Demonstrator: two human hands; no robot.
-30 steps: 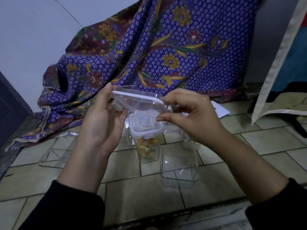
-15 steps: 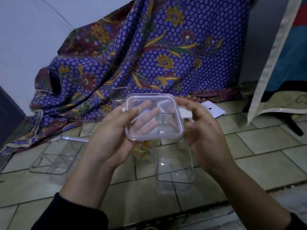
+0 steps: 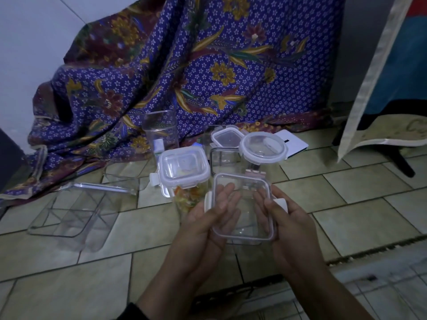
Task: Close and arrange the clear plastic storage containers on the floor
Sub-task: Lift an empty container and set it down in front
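Note:
Both hands hold a clear square lid (image 3: 242, 209) flat over an open clear container on the floor; the container shows only faintly through the lid. My left hand (image 3: 208, 225) grips the lid's left edge, my right hand (image 3: 288, 222) its right edge by a white clip. Just behind stands a lidded square container (image 3: 182, 174) with coloured contents. A round lidded container (image 3: 262, 146), a small square lidded one (image 3: 227, 137) and a tall open jar (image 3: 160, 132) stand farther back.
A wide clear divided tray (image 3: 69, 215) lies on the tiled floor at the left. Purple floral cloth (image 3: 184, 65) drapes behind the containers. A white flat box (image 3: 293, 144) lies at the back right, and a hanging banner edge (image 3: 374, 77) is at the right.
The lid was turned from tilted to flat and carried down and forward over the open container. My view has shifted, showing more containers behind.

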